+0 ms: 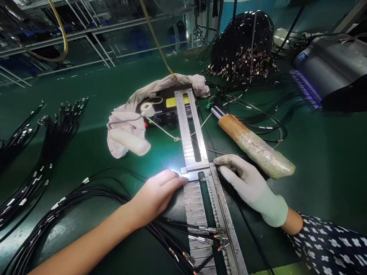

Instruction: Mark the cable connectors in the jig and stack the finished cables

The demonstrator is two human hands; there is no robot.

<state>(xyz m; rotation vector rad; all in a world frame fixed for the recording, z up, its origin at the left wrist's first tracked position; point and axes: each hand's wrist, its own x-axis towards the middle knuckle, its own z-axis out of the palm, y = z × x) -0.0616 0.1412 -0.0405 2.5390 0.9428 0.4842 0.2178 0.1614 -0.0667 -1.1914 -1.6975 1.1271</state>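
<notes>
A long metal fixture (pixel 197 219) with a ridged bed and side rail lies on the green table. My bare left hand (pixel 160 191) is closed beside its sliding crosspiece (pixel 195 173), thumb tip touching the metal; what its curled fingers hold, if anything, is hidden. A small connector end (pixel 203 179) with orange wires shows in the fixture's slot. My right hand (pixel 243 181), in a white glove, has thumb and forefinger apart at the rail's upper end, with nothing visible between them. Several black cables with metal connectors (pixel 212 230) lie across the fixture's lower part.
Behind stands a black control box (pixel 163 114) with a white cloth (pixel 160 86) around it. A plastic-wrapped tool (pixel 255 147) lies to the right. Bundles of black cables (pixel 57 133) spread left, and a large cable heap (pixel 243 46) stands at the back. A grey machine (pixel 335 65) is far right.
</notes>
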